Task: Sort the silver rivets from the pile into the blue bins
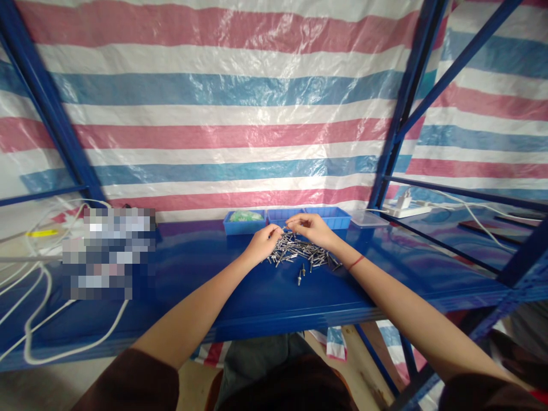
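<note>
A loose pile of small metal fasteners (295, 249), long and thin like bolts or screws, lies on the blue table. My left hand (263, 242) is at the pile's left edge, its thumb and fingers pinched together. Just beside it, over the back of the pile, my right hand (312, 228) has its fingertips closed too. The fingertips of both hands nearly meet, and whatever sits between them is too small to make out. Two separate fasteners (299, 278) lie in front of the pile, nearer to me.
Behind my hands stand a blue bin with green plastic bags (245, 223), a middle blue bin (280, 214) and a right blue bin (329, 218). A clear lid (369, 218) lies right of them. White cables (43, 357) run at left. Blue posts (396, 114) frame the table (192, 285).
</note>
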`<state>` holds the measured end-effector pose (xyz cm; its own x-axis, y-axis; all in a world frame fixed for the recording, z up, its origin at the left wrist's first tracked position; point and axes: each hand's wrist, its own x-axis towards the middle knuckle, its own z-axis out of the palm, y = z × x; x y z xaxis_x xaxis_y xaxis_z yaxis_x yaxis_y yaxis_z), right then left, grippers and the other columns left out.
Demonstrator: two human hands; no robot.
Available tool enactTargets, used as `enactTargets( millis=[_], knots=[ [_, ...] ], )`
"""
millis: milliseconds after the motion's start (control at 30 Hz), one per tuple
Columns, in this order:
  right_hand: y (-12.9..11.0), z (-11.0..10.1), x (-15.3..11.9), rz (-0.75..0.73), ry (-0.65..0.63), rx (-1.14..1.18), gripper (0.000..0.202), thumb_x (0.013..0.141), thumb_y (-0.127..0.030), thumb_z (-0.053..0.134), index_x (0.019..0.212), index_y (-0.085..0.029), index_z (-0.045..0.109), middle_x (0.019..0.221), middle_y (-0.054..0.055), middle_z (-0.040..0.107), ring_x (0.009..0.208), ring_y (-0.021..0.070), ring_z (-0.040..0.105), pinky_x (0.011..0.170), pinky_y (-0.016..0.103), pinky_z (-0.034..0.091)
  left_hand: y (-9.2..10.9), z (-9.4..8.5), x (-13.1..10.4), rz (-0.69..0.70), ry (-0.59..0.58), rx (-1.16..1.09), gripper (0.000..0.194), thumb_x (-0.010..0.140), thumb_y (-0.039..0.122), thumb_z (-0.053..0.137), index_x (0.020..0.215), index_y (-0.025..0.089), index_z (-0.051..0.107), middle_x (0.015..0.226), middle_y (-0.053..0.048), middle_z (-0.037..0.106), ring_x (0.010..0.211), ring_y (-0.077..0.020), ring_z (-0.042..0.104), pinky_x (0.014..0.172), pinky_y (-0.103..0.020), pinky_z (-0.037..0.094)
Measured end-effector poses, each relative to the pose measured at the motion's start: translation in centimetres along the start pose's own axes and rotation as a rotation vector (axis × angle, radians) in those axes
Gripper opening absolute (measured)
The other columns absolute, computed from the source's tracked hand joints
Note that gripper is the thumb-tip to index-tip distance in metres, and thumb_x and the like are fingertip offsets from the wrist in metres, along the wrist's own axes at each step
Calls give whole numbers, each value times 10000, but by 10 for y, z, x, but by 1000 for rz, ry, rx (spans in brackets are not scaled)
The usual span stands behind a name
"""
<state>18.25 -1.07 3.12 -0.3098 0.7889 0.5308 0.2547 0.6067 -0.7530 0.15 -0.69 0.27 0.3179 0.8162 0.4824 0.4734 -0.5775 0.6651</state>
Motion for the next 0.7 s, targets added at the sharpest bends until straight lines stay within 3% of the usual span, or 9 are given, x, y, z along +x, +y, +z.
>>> enactTargets(
  millis=[233,467,600,700],
  knots=[
    [1,1,-1,-64,-8,-115,273,753,-384,619,859,-142,688,807,69,701,734,167,626,679,300,473,-1,4,-1,68,19,-59,273,837,381,483,1002,188,583,924,-30,662,867,-165,605,771,-272,459],
    [-4,4,-2,-126,-31,-160,265,788,-367,586,932,-178,703,899,64,704,761,156,617,693,292,470,3,1,-1,106,104,-61,196,835,330,497,932,184,585,888,-22,653,833,-152,607,714,-247,464],
    [-4,3,-3,-161,-4,-289,259,829,-337,528,939,-183,706,911,69,696,760,155,608,670,278,455,5,-2,-1,134,168,-22,175,826,322,513,889,181,595,886,-18,649,807,-143,599,705,-242,455],
    [-5,4,-3,-206,-61,-402,271,854,-320,482,922,-184,706,910,67,690,798,162,606,691,276,446,5,-2,-1,142,186,13,181,822,336,526,854,176,604,848,-16,650,783,-142,598,722,-252,458]
  ],
)
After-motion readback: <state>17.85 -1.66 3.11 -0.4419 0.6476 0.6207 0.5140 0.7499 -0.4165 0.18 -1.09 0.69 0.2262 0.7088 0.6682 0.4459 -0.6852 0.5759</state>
